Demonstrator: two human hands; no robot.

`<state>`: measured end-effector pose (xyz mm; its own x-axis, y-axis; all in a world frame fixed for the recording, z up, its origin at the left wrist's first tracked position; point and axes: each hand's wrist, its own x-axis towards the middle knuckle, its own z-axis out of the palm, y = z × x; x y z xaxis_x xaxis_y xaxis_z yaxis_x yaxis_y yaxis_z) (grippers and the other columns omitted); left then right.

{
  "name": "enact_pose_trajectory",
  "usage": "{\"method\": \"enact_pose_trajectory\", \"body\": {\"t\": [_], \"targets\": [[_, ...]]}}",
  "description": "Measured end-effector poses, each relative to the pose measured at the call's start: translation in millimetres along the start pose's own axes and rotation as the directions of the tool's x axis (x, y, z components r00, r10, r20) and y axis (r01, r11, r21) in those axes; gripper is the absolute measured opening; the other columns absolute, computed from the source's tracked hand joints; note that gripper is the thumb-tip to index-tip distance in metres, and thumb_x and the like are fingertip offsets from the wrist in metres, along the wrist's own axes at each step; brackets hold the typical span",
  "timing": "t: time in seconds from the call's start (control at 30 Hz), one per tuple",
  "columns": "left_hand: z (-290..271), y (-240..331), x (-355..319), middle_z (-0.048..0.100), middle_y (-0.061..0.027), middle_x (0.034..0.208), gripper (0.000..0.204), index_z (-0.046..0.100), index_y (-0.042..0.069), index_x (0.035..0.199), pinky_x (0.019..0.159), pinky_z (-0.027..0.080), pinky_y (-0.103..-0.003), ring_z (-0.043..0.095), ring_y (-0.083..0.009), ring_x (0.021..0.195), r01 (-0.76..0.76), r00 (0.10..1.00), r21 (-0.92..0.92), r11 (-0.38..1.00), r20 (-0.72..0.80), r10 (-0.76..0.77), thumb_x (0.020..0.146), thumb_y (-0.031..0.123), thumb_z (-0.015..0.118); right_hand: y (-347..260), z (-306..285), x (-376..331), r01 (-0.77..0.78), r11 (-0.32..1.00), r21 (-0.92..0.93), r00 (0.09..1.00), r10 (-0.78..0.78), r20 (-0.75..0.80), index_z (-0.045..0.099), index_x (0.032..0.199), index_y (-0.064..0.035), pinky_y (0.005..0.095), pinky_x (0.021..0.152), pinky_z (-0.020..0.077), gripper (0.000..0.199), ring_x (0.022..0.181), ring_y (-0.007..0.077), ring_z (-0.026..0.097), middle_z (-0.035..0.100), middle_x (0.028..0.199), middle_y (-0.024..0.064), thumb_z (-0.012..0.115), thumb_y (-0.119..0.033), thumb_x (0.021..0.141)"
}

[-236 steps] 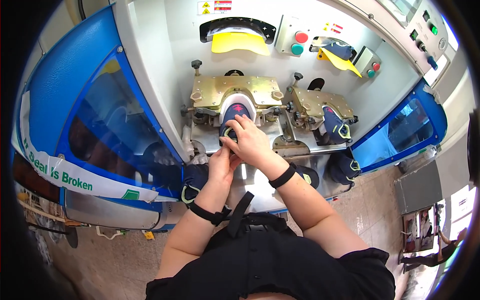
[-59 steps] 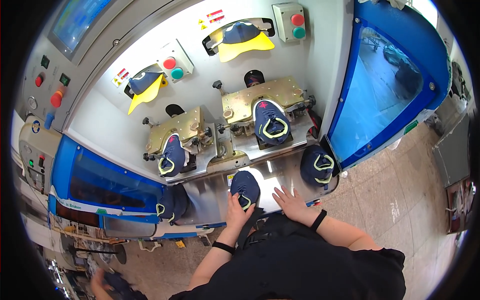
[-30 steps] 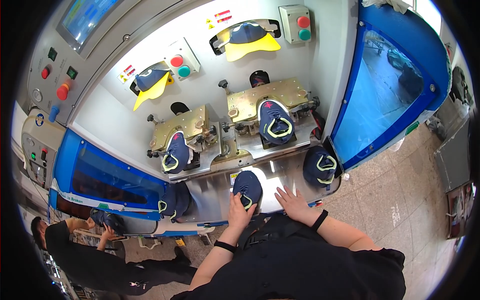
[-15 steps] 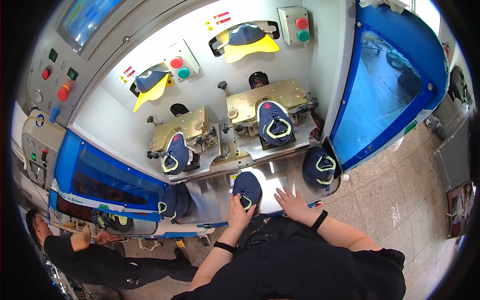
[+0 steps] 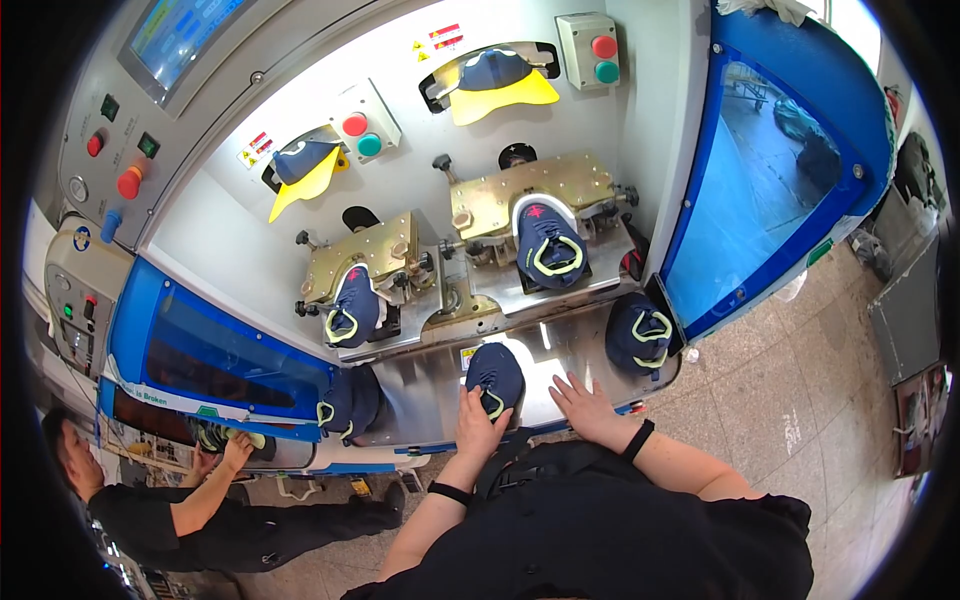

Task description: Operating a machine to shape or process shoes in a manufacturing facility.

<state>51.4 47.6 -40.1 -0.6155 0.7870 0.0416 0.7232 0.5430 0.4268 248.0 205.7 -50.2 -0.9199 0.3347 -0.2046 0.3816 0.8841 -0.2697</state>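
Note:
A navy shoe upper (image 5: 494, 370) with a lime-green collar rests on the metal ledge (image 5: 562, 352) in front of me. My left hand (image 5: 482, 420) grips its near end, fingers on the left side and thumb on the right. Palm down on the ledge, my right hand (image 5: 588, 408) holds nothing and its fingers are spread. Beyond the ledge, one navy upper (image 5: 352, 308) with a red mark sits on the left brass-coloured fixture (image 5: 362, 258). A similar upper (image 5: 550, 245) is on the right fixture (image 5: 530, 192).
More navy uppers stand at the ledge's left end (image 5: 350, 402) and right end (image 5: 638, 335). Blue-framed doors flank the machine, left (image 5: 235, 345) and right (image 5: 770, 190). Red and green button boxes (image 5: 588, 50) hang on its back wall. A co-worker (image 5: 150, 520) stands at far left.
Both my hands and the upper stay where they were. The co-worker at the left has leaned in, and that person's hands now reach the shoes on the neighbouring ledge.

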Motion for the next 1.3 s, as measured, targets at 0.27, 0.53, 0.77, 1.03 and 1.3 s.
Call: {"method": "enact_pose_trajectory", "body": {"t": [0.27,0.53,0.77,1.03,1.3], "targets": [[2.1,-2.4,0.0,0.033,-0.0325,0.147,0.078,0.038,0.004,0.138,0.103,0.045,-0.049,0.046,-0.0476,0.128,-0.017,1.0,-0.02,1.0,-0.025,0.016,0.08,0.04,0.077,-5.4,-7.2,-2.2,-0.012,0.987,-0.163,0.999,0.006,-0.037,0.04,0.147,-0.0104,0.0573,0.106,0.0405,0.066,0.143,0.0315,0.034,0.033,0.157,0.0114,0.066,-0.024,0.088],[3.7,-2.2,2.6,0.034,-0.0321,0.147,0.078,0.038,0.005,0.137,0.102,0.045,-0.049,0.046,-0.0482,0.128,-0.008,1.0,-0.047,0.999,-0.006,0.008,0.08,0.04,0.078,-1.1,-155.1,15.1,0.12,0.971,0.208,0.606,0.094,-0.79,0.058,0.109,-0.0101,0.0401,0.068,0.0538,0.031,0.089,0.029,0.065,0.058,0.106,0.0086,0.071,-0.024,0.084],[6.9,-9.7,5.5,0.033,-0.0339,0.146,0.083,0.037,0.004,0.138,0.105,0.043,-0.048,0.043,-0.0486,0.131,-0.012,1.0,-0.068,0.998,0.015,0.013,0.077,0.041,0.079,24.6,-186.9,66.3,-0.065,0.973,0.22,0.702,0.201,-0.683,0.054,0.112,-0.0109,0.0415,0.068,0.0528,0.035,0.081,0.0331,0.065,0.058,0.099,0.011,0.071,-0.025,0.085],[-76.0,23.9,11.5,0.032,-0.0323,0.15,0.09,0.036,0.003,0.144,0.11,0.038,-0.047,0.043,-0.0434,0.135,-0.088,0.995,-0.237,0.968,-0.067,0.074,0.075,0.035,0.083,0.2,-253.0,-6.7,0.302,0.76,0.576,0.432,0.429,-0.793,0.059,0.095,-0.0019,0.0298,0.059,0.0444,0.02,0.061,0.0151,0.052,0.06,0.076,0.0076,0.072,-0.015,0.088],[-165.0,93.3,11.5,0.05,-0.0135,0.137,0.073,0.018,0.008,0.153,0.1,0.048,-0.036,0.056,-0.0229,0.121,-0.075,0.987,-0.997,0.011,-0.073,0.141,0.093,-0.004,0.058,-110.1,-201.5,3.5,0.418,0.889,-0.184,0.37,-0.352,-0.86,0.067,0.107,-0.0092,0.0306,0.054,0.0483,0.041,0.067,0.0185,0.062,0.066,0.1,0.004,0.069,-0.011,0.066]]}}
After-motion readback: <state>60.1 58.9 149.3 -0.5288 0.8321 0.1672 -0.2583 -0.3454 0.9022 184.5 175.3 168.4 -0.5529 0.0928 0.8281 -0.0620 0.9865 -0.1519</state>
